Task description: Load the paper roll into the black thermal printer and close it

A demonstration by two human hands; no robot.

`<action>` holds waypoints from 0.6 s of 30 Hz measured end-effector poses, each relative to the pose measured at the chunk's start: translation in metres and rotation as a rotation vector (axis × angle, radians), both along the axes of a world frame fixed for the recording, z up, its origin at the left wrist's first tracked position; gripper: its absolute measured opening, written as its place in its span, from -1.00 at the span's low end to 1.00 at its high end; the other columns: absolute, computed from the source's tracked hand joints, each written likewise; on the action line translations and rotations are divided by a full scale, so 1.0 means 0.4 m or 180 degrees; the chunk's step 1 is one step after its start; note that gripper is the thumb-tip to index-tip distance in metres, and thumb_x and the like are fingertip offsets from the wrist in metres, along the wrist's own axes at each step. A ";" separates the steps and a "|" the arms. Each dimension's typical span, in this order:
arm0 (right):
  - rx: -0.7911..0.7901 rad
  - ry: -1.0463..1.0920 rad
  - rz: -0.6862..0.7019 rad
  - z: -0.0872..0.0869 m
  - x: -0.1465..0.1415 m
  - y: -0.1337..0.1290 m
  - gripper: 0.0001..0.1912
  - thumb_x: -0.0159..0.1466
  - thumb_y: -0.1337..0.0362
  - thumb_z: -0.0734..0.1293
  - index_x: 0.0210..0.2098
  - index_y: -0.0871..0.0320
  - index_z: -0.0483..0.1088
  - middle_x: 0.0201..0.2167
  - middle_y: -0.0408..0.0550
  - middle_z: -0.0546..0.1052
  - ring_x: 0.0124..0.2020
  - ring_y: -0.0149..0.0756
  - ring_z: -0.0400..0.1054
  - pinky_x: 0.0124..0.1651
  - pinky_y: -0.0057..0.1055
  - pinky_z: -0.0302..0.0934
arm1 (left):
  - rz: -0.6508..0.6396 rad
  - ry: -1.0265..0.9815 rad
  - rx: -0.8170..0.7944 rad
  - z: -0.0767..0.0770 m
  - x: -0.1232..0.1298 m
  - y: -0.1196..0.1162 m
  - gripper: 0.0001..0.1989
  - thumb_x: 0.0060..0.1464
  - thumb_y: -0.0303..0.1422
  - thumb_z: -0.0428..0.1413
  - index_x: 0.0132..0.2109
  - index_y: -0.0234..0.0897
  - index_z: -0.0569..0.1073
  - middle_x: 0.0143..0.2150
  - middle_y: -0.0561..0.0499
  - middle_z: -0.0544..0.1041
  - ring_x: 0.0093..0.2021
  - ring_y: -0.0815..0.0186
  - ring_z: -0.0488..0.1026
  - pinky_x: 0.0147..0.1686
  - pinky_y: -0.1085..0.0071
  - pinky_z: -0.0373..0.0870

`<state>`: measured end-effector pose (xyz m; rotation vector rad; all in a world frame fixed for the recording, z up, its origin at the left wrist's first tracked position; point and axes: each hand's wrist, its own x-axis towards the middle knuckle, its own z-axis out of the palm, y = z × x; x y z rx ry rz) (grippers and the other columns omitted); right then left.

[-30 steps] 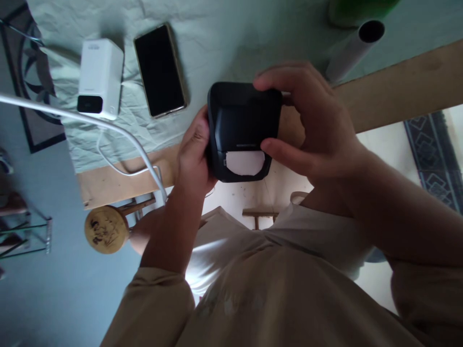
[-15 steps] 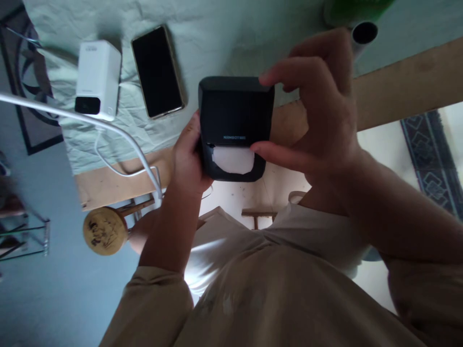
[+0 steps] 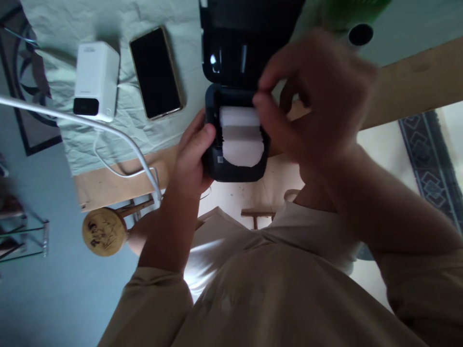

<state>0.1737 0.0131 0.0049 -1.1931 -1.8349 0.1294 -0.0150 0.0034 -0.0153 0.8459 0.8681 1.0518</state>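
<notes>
"So, where's the label printer?"
"In the left hand, fingers gripping, lid open, smartphone left of it."
"Right hand?"
"Fingers nearly pinched at the printer's right; grip unclear."

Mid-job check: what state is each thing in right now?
Device: open, held
Lid: swung back
Paper: in device, end out front
Phone: face up, screen dark
White box: display dark
Cable: slack
Cloth: creased
Stool: seat up
Left grip: closed on device
Right grip: blurred, contact unclear
</notes>
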 end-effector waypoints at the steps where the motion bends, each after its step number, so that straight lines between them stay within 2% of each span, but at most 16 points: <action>1: -0.0013 -0.0442 -0.0064 -0.005 -0.002 -0.004 -0.75 0.36 0.17 0.21 -0.23 0.17 0.46 -0.28 -0.16 0.52 -0.35 -0.52 0.35 -0.36 -0.44 0.02 | -0.0072 0.0064 0.0083 0.005 0.004 0.001 -0.70 0.19 -0.18 0.18 -0.02 -0.24 0.54 -0.13 0.00 0.58 0.23 0.15 0.45 0.16 0.30 0.50; 3: -0.0101 -0.0975 -0.0172 -0.010 -0.005 -0.013 -0.76 0.36 0.16 0.21 -0.21 0.08 0.49 -0.26 -0.19 0.53 -0.37 -0.51 0.32 -0.40 -0.41 -0.13 | -0.0188 0.0149 0.0185 0.014 0.010 0.001 -0.71 0.17 -0.19 0.20 -0.02 -0.23 0.55 -0.18 -0.01 0.55 0.19 0.16 0.48 0.08 0.36 0.52; 6: -0.0335 -0.1277 0.0060 -0.007 -0.002 -0.019 -0.77 0.34 0.12 0.23 -0.22 0.06 0.47 -0.27 -0.19 0.54 -0.49 -0.56 0.13 -0.41 -0.36 -0.23 | -0.0180 0.0150 0.0172 0.020 0.012 0.000 -0.75 0.18 -0.20 0.20 -0.07 -0.24 0.56 -0.23 0.00 0.53 0.12 0.21 0.52 -0.08 0.46 0.54; 9: -0.0410 -0.1369 0.0213 -0.003 0.007 -0.019 -0.74 0.29 0.03 0.29 -0.15 0.03 0.41 -0.34 -0.20 0.54 -0.57 -0.55 0.00 -0.42 -0.35 -0.30 | -0.0196 0.0166 0.0129 0.020 0.009 -0.002 -0.76 0.20 -0.23 0.19 -0.06 -0.24 0.57 -0.27 0.01 0.52 0.08 0.24 0.53 -0.22 0.52 0.51; 11: -0.0445 -0.1322 0.0200 -0.002 0.012 -0.017 -0.66 0.22 -0.01 0.35 -0.08 -0.01 0.39 -0.40 -0.21 0.52 -0.59 -0.54 0.00 -0.43 -0.36 -0.33 | -0.0254 0.0199 0.0138 0.019 0.008 -0.002 -0.73 0.18 -0.22 0.21 -0.04 -0.26 0.56 -0.27 -0.01 0.52 0.06 0.24 0.54 -0.27 0.54 0.49; 13: -0.0774 -0.1192 0.0256 0.004 0.018 -0.017 -0.61 0.18 0.04 0.38 -0.02 -0.03 0.39 -0.39 -0.22 0.52 -0.57 -0.54 0.08 -0.43 -0.40 -0.26 | -0.0251 0.0205 0.0133 0.019 0.008 -0.002 -0.70 0.16 -0.20 0.22 -0.03 -0.29 0.56 -0.26 -0.03 0.53 -0.02 0.26 0.56 -0.29 0.54 0.47; 15: -0.1240 -0.0805 0.0479 0.018 0.030 -0.019 -0.61 0.17 0.13 0.40 0.00 -0.02 0.39 -0.30 -0.25 0.54 -0.53 -0.59 0.17 -0.41 -0.46 -0.09 | -0.0221 0.0144 0.0118 0.020 0.010 -0.003 -0.69 0.15 -0.20 0.24 -0.04 -0.29 0.56 -0.27 -0.02 0.54 -0.11 0.30 0.56 -0.30 0.54 0.47; 18: -0.1614 0.0335 0.1301 0.041 0.061 -0.023 -0.57 0.17 0.17 0.43 0.02 0.06 0.36 -0.06 -0.27 0.51 -0.51 -0.74 0.19 -0.39 -0.58 0.14 | -0.0142 0.0097 0.0066 0.022 0.013 -0.003 -0.69 0.14 -0.19 0.24 -0.04 -0.27 0.57 -0.26 -0.01 0.55 -0.07 0.27 0.56 -0.24 0.52 0.51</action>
